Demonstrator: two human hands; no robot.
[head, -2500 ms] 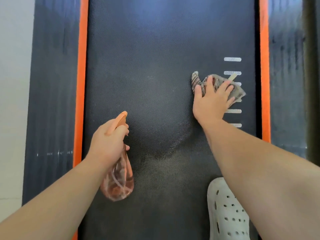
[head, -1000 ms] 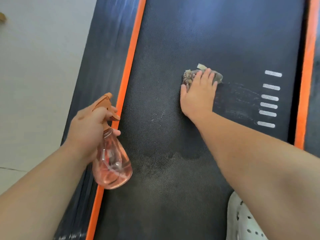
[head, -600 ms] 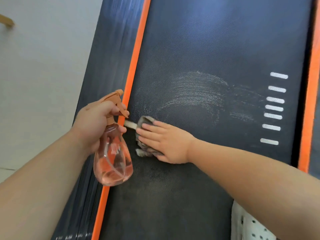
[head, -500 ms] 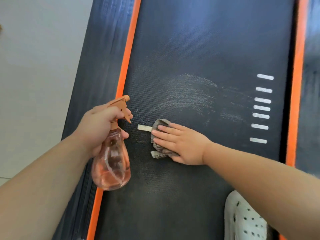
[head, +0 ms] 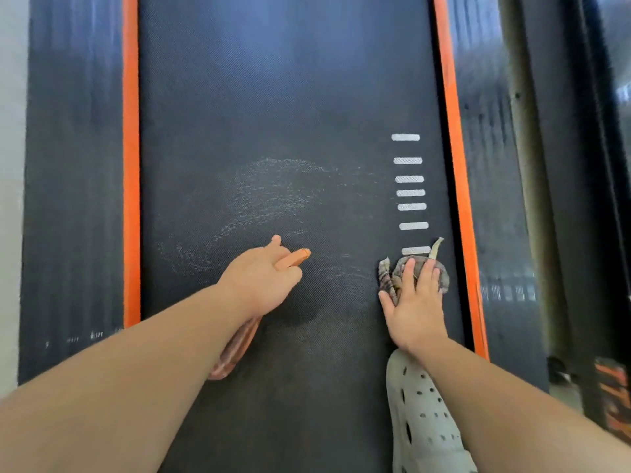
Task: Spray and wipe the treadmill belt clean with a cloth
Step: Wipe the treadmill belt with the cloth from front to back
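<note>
1. Your left hand (head: 263,279) is curled round the neck of the spray bottle (head: 235,349). Its orange trigger head (head: 294,259) pokes out past your knuckles to the right, and one finger is lifted straight ahead. The bottle's clear pink body hangs under your wrist and forearm, mostly hidden.
2. Your right hand (head: 415,308) lies flat with its fingers straight and spread. It presses the cloth (head: 391,279) down onto the belt without clutching it.
3. The cloth is a bunched, grey, striped rag at the right side of the belt, near the right orange strip (head: 456,165). Its top edge meets the lowest of the white dashes (head: 411,192), and a pale tag sticks up from it.
4. The treadmill belt (head: 273,97) is dark and finely textured. Faint whitish streaks (head: 266,199) curve across its middle, ahead of your left hand. A darker patch (head: 307,315) lies between your two hands.
5. The left orange strip (head: 131,165) runs along the belt's other edge, and a dark side rail (head: 71,165) lies beyond it.
6. A pale clog (head: 420,421) with round holes sits on the belt under your right forearm, just behind that hand.
</note>
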